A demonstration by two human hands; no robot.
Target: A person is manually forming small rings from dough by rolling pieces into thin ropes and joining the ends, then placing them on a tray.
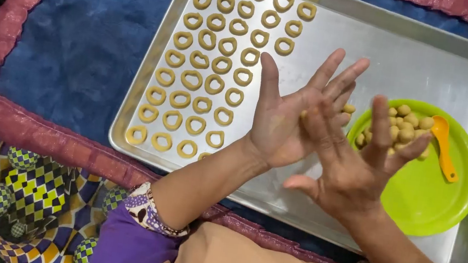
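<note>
Both hands flat and spread, left hand (287, 117) against right hand (351, 159) — a dough bit (303, 115), mostly hidden, pressed between. They hover over the tray's (412, 58) bare middle, between rings (213, 62) and green plate (436, 200); near edge partly covered.

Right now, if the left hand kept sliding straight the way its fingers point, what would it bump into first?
The left hand points up and to the right, over the silver metal baking tray. That stretch of tray looks bare, so probably only the tray's far raised rim. It hovers above the tray, so depth is uncertain.
</note>
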